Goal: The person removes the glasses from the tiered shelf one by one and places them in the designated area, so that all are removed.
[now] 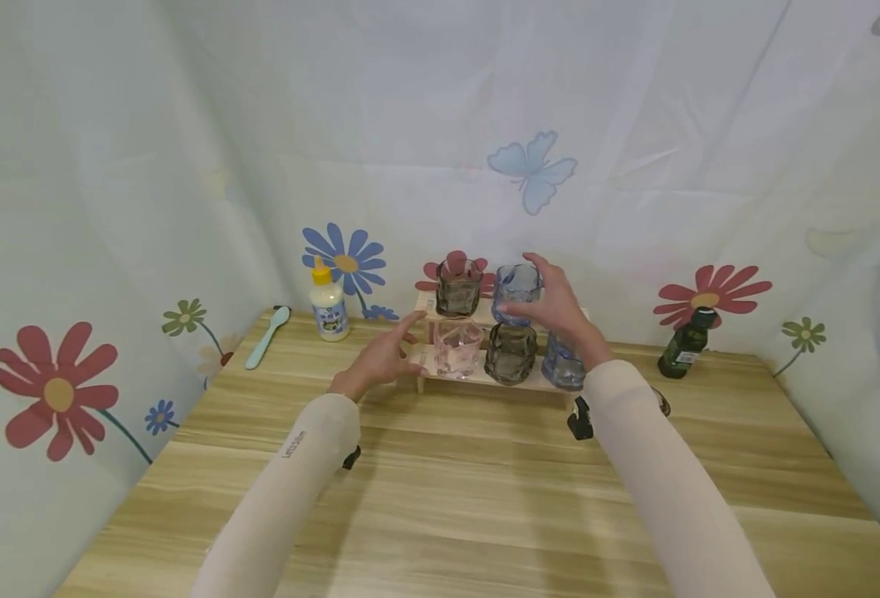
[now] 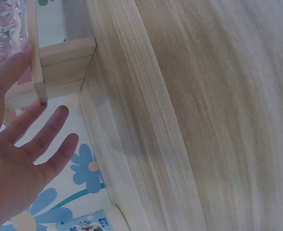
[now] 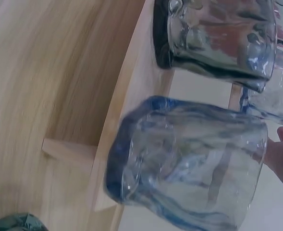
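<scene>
A small two-tier wooden rack (image 1: 425, 362) holds faceted drinking glasses. On its upper tier stand a grey glass (image 1: 458, 292) and a blue glass (image 1: 513, 284). Along the lower tier are a pink glass (image 1: 457, 353), a second grey glass (image 1: 510, 357) and a second blue glass (image 3: 189, 163). My left hand (image 1: 380, 355) is at the rack's left end, thumb by the lower tier beside the pink glass, other fingers spread and fairly straight. With thumb and forefinger bent round its right side, my right hand (image 1: 555, 303) holds the upper blue glass.
At the back left, a mint-green spoon (image 1: 266, 339) lies beside a yellow-capped squeeze bottle (image 1: 329, 307). A dark green bottle (image 1: 685, 345) stands at the back right. Behind the wooden table (image 1: 455, 498) hangs a white curtain (image 1: 410, 124) with printed flowers and butterflies.
</scene>
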`<control>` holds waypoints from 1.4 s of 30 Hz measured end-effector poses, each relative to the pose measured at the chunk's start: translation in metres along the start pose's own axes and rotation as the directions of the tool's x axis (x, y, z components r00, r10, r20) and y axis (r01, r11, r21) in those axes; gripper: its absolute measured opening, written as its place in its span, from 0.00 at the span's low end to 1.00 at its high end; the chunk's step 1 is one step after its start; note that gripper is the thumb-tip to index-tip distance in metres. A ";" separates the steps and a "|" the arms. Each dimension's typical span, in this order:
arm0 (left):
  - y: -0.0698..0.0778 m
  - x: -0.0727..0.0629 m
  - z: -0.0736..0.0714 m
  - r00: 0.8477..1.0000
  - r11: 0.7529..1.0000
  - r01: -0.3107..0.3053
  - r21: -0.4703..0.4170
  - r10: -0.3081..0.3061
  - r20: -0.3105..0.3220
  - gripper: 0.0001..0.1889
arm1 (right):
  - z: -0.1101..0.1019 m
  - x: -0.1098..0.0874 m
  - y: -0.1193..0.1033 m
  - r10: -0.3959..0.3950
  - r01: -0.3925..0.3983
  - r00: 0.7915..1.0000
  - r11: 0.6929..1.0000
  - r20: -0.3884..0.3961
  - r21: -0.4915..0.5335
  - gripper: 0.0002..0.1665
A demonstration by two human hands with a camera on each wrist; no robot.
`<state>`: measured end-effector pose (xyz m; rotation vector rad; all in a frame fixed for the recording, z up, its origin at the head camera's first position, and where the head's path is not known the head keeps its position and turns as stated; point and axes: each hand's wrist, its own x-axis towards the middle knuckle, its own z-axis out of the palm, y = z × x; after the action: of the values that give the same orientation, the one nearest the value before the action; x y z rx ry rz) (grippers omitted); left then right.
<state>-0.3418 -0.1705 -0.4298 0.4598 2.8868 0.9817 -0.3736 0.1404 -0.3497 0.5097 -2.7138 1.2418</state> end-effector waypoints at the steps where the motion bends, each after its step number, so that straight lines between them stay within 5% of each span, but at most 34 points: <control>1: 0.000 0.000 0.001 1.000 1.000 0.002 0.000 -0.002 0.002 0.55 | 0.002 0.001 0.001 0.004 -0.004 1.000 1.000 0.002 0.004 0.61; 42: -0.001 -0.002 0.002 1.000 1.000 -0.016 0.004 0.016 -0.009 0.54 | 0.016 0.011 -0.009 0.075 -0.074 0.997 0.995 0.018 -0.060 0.49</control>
<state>-0.3401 -0.1705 -0.4320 0.4808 2.8981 0.9826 -0.3799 0.1203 -0.3516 0.4203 -2.8007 1.1746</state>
